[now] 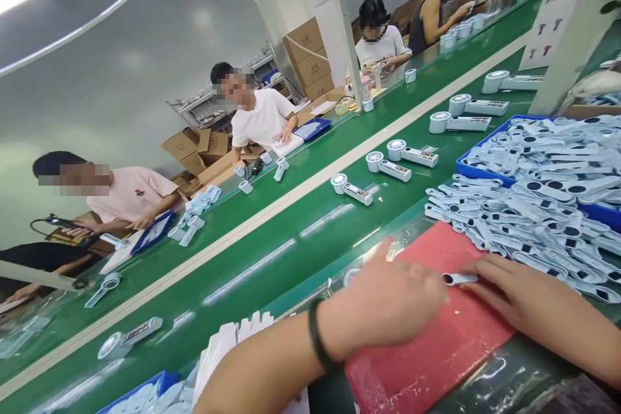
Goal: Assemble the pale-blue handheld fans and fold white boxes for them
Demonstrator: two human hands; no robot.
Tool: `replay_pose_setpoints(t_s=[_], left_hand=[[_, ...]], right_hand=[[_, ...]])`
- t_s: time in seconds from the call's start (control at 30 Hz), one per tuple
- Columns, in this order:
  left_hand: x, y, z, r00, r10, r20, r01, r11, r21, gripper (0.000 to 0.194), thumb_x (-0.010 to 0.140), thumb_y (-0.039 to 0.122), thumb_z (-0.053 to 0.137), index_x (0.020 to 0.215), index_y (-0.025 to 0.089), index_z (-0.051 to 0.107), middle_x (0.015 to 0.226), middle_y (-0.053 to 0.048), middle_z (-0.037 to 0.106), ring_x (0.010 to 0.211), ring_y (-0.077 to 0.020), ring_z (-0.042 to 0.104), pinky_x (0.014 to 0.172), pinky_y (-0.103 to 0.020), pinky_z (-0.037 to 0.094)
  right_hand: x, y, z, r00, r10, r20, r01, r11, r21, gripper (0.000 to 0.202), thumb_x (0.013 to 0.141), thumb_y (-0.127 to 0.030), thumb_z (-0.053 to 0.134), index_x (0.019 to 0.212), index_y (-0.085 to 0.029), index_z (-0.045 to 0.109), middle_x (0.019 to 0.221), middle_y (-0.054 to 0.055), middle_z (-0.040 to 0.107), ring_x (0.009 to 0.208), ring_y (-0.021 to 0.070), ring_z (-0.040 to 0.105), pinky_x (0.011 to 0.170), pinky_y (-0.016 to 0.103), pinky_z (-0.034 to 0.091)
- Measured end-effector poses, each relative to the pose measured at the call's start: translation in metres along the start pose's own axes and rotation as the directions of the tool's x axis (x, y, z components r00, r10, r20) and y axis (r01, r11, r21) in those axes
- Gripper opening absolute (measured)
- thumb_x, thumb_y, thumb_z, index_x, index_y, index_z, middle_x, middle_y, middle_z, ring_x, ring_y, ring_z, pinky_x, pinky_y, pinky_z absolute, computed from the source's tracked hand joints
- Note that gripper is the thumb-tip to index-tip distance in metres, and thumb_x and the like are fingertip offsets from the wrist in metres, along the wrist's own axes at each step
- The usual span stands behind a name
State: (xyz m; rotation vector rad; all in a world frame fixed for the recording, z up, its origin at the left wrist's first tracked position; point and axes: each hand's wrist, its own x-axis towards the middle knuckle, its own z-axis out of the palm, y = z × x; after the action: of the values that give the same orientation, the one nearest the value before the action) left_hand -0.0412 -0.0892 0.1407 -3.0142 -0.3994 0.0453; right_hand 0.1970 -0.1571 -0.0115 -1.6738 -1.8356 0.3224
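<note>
My left hand [398,301], with a dark band at the wrist, hovers over the red mat [412,369]; its fingers are blurred by motion, and I cannot make out whether they grip anything. On the mat's right side, my right hand [504,284] has its fingers closed on the end of a light blue plastic piece [460,279] with a dark oval on it. The free end of that piece points toward my left hand. Many similar pieces [524,226] lie heaped just beyond my right hand. Behind my left wrist, a pale round part [351,277] is partly hidden.
A blue tray [485,173] heaped with light blue pieces stands at the right. Handheld fans [356,191] lie along the green conveyor [272,252]. White folded papers [228,349] and another filled blue tray [160,385] are at lower left. Several people sit across the belt.
</note>
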Motion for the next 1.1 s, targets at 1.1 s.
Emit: replay_pose_setpoints(t_s=[1.1], left_hand=[[0.000,0.008,0.060,0.888,-0.437,-0.142,0.247,0.714,-0.655,0.007,0.096,0.020,0.063,0.098,0.021,0.070,0.096,-0.004,0.072,0.095,-0.0216,0.062,0.087,-0.039,0.047]], right_hand=[[0.011,-0.065,-0.024,0.980,-0.179,0.088,0.169,0.979,0.114,0.020,0.104,-0.024,0.047,0.103,-0.020,0.066,0.097,0.007,0.066,0.091,0.0243,0.062,0.079,0.039,0.047]])
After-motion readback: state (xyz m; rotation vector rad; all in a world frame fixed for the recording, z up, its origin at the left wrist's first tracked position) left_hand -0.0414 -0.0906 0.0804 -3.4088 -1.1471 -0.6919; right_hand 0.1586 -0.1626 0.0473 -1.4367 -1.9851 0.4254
